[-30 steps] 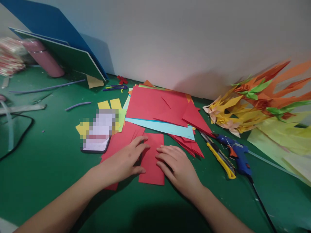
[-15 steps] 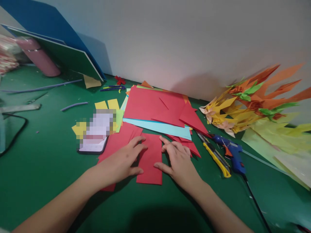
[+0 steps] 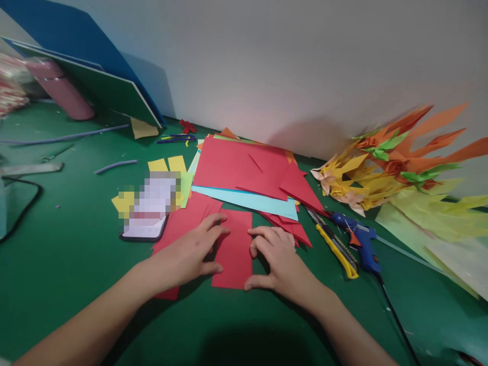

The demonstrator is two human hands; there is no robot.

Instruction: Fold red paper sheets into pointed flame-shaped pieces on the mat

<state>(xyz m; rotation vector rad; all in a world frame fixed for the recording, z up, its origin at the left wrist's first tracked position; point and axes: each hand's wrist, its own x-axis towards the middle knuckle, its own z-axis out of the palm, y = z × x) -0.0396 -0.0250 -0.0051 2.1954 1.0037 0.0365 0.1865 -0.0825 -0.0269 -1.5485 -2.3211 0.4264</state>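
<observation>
On my feed, a green desk point(image 3: 57, 269) has its back edge against a pale wall point(image 3: 267, 66). The red paper strip point(image 3: 234, 249) lies well forward of that edge, between the left hand point(image 3: 190, 249), fingers spread over its left side, and the right hand point(image 3: 280, 259), thumb and curled fingers apart. I see the right thumb has dropped to the strip's near corner.

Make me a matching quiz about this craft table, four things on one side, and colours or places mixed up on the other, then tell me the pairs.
1. Red paper rectangle
2. Box cutter
3. Glue gun
4. Flask

A. Yellow and dark
B. Pink
C. Between left hand and right hand
D. Blue and orange

Pairs: 1-C, 2-A, 3-D, 4-B
</observation>
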